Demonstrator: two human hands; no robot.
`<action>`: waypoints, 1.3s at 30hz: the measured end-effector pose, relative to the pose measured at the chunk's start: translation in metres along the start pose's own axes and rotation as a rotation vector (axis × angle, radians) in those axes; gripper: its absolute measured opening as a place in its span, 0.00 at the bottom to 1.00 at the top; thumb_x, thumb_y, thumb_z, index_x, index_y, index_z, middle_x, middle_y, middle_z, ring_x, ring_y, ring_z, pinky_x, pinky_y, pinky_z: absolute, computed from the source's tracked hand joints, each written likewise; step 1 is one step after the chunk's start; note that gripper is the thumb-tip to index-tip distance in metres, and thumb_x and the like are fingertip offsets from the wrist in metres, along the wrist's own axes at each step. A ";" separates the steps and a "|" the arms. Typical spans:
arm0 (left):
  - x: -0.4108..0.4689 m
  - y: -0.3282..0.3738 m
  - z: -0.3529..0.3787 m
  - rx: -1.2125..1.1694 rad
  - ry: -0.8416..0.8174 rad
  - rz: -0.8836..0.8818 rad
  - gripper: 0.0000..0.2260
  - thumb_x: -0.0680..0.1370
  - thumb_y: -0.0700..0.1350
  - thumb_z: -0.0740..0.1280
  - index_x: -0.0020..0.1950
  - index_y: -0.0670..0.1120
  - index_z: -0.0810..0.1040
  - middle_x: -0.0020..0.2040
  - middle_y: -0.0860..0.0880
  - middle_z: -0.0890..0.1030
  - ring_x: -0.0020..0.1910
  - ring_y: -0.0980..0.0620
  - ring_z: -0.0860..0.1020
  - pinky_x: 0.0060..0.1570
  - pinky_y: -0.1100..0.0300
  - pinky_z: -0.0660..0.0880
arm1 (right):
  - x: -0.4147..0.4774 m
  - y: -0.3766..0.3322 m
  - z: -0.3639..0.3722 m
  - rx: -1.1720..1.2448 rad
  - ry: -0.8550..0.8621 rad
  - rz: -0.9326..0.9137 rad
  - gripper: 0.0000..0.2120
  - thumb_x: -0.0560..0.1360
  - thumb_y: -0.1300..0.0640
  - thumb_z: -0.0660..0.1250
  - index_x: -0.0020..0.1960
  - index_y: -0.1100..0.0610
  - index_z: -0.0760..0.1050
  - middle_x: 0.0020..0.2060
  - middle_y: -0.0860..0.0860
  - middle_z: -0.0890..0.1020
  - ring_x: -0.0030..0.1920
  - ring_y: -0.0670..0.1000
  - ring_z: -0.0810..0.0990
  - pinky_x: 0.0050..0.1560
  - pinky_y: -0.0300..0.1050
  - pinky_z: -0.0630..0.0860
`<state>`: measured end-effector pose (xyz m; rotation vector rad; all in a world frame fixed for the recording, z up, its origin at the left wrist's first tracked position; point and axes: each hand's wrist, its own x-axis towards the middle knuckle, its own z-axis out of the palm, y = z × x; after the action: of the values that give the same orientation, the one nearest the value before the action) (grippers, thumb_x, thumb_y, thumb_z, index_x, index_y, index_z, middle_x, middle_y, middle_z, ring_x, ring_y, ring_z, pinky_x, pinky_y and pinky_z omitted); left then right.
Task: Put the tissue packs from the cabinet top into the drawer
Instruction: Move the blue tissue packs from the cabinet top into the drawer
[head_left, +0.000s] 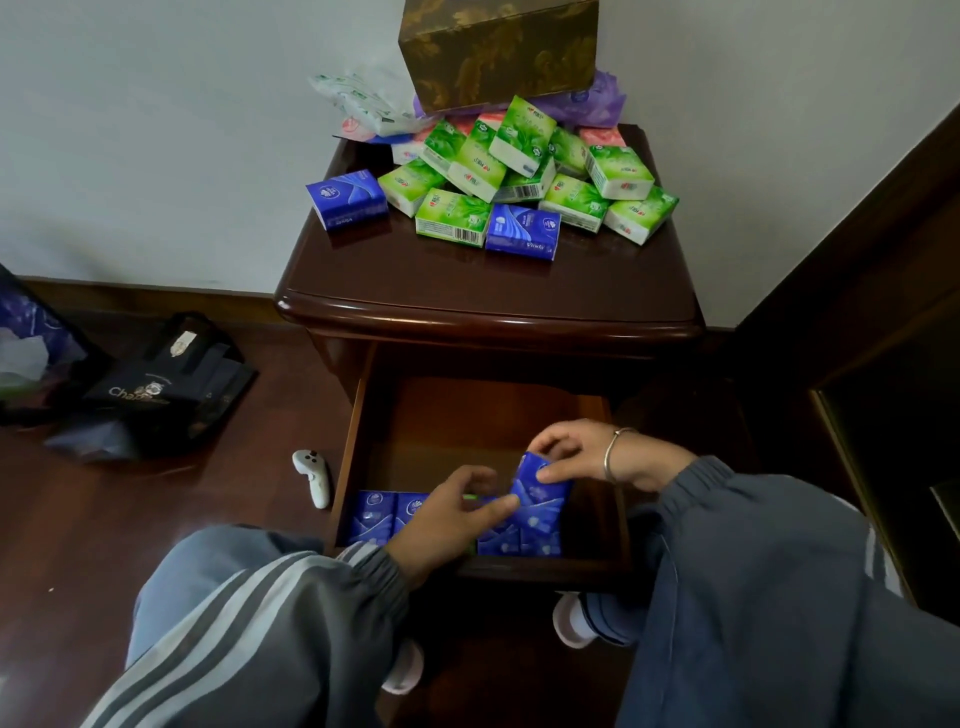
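At the drawer (353, 441) front, stored packs (384, 514) stand in a row. Your left hand (457, 514), fingers curled, sets its thumb on the held pack (540, 496) at 8 o'clock; grip unconfirmed. Your right hand (587, 457) pinches its top from 1 o'clock. The long axis tilts toward 1 o'clock.

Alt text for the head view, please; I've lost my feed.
The right hand pinches a blue tissue pack inside the open drawer, the left hand touching it, above a row of blue packs. Green and blue packs lie heaped on the cabinet top.
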<state>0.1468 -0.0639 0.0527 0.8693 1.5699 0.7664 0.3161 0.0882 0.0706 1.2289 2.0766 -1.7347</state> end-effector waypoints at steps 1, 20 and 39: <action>0.004 -0.004 -0.007 0.136 0.115 0.028 0.21 0.75 0.52 0.70 0.65 0.47 0.72 0.61 0.49 0.76 0.59 0.51 0.77 0.60 0.56 0.74 | 0.002 0.005 -0.009 -0.084 0.041 0.035 0.14 0.69 0.56 0.74 0.52 0.49 0.76 0.44 0.49 0.81 0.45 0.47 0.81 0.49 0.41 0.77; 0.020 -0.060 -0.071 0.344 0.609 -0.231 0.23 0.79 0.44 0.62 0.72 0.41 0.62 0.64 0.35 0.72 0.61 0.36 0.73 0.58 0.47 0.70 | 0.033 0.044 0.030 -1.333 -0.121 0.243 0.24 0.76 0.59 0.63 0.71 0.53 0.63 0.66 0.53 0.72 0.67 0.55 0.69 0.70 0.54 0.56; 0.013 -0.059 -0.075 0.345 0.536 -0.208 0.27 0.77 0.41 0.63 0.75 0.43 0.59 0.65 0.37 0.73 0.60 0.38 0.75 0.58 0.46 0.73 | 0.025 0.054 0.054 -1.048 -0.124 0.489 0.31 0.79 0.52 0.57 0.76 0.54 0.45 0.73 0.57 0.62 0.74 0.56 0.59 0.74 0.52 0.49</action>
<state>0.0641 -0.0845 0.0078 0.7594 2.2787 0.6138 0.3163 0.0515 -0.0008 1.0617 1.9026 -0.3610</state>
